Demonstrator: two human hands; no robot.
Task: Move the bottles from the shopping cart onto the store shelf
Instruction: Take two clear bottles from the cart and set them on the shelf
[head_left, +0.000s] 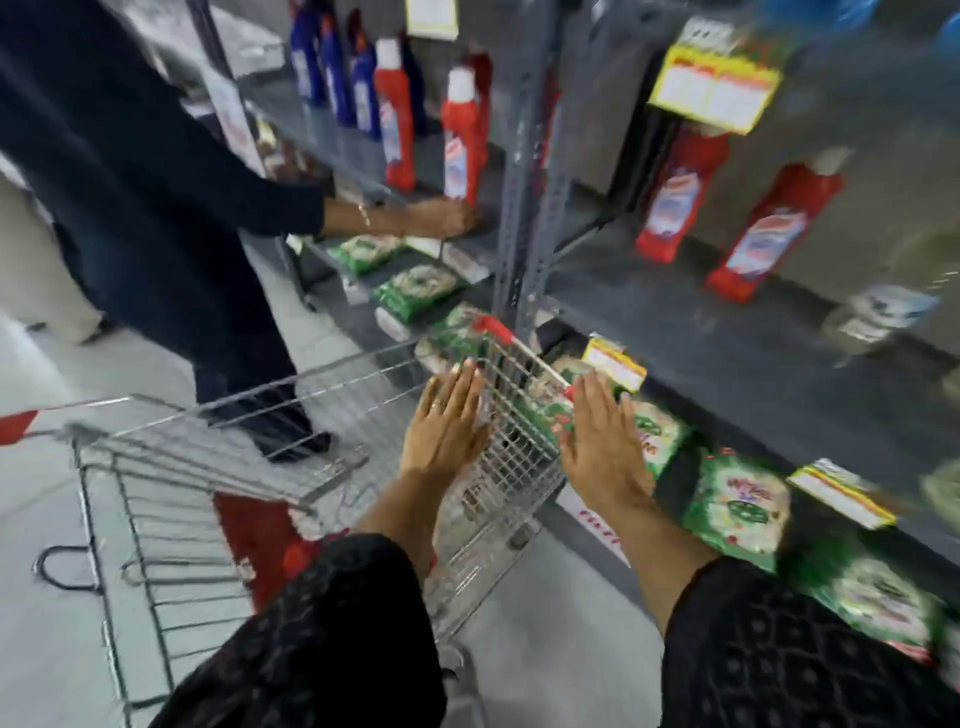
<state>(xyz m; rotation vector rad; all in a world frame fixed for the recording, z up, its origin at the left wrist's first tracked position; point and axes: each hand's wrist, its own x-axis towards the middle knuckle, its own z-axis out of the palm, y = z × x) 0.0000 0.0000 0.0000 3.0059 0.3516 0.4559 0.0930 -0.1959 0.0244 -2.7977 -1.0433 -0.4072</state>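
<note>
Hands are both stretched forward, palms down, over the wire shopping cart (291, 467). The left hand (447, 426) has its fingers straight and close together, flat above the cart's basket; it grips nothing. The right hand (602, 441) is flat too, fingers spread a little, hovering by the cart's front end near the green packets (737, 504) on the low shelf; it is empty. If the palms touch the wire, I cannot tell, the picture is blurred. Red bottles (460, 140) stand upright on the grey store shelf (701, 322), some left of the metal post (524, 171), some right of it, with blue bottles (332, 78) behind. Another person in dark sleeves (156, 171) rests a hand (441, 218) at the shelf edge, at the foot of one red bottle.
</note>
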